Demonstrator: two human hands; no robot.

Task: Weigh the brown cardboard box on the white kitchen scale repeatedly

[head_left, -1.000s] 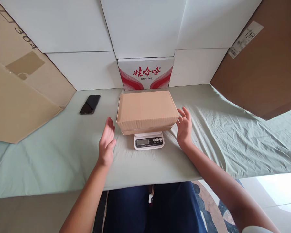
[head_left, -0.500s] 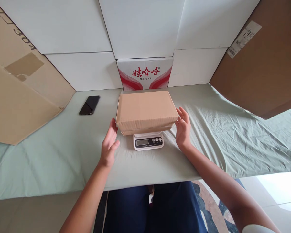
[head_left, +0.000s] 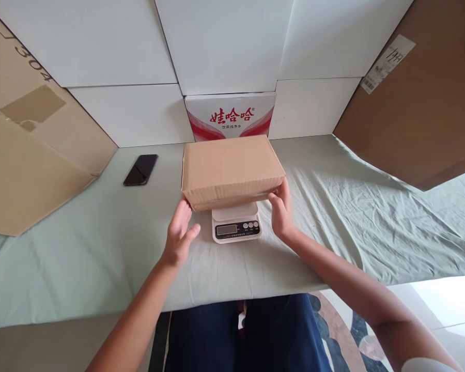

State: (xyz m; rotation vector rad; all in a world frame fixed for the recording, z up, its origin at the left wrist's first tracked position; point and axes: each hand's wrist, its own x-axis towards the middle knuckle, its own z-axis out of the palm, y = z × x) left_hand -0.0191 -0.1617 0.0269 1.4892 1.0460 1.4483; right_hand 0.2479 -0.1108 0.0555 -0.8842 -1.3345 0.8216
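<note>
A closed brown cardboard box (head_left: pixel 230 168) is held just above a small white digital scale (head_left: pixel 236 226), whose platform shows beneath it. My left hand (head_left: pixel 180 232) has its fingertips under the box's lower left corner, thumb spread out to the side. My right hand (head_left: pixel 281 213) grips the box's lower right edge, fingers underneath. The scale stands on the pale green cloth (head_left: pixel 101 248) covering the table, its display and buttons facing me.
A black phone (head_left: pixel 140 169) lies on the cloth to the left. A red-and-white printed carton (head_left: pixel 229 116) stands behind the box against white panels. Large brown cardboard sheets lean at the left (head_left: pixel 31 155) and right (head_left: pixel 418 113). The cloth is wrinkled on the right.
Both hands closed in from the sides onto the box's lower edges. The box has risen off the scale and shifted slightly away from me, uncovering the platform.
</note>
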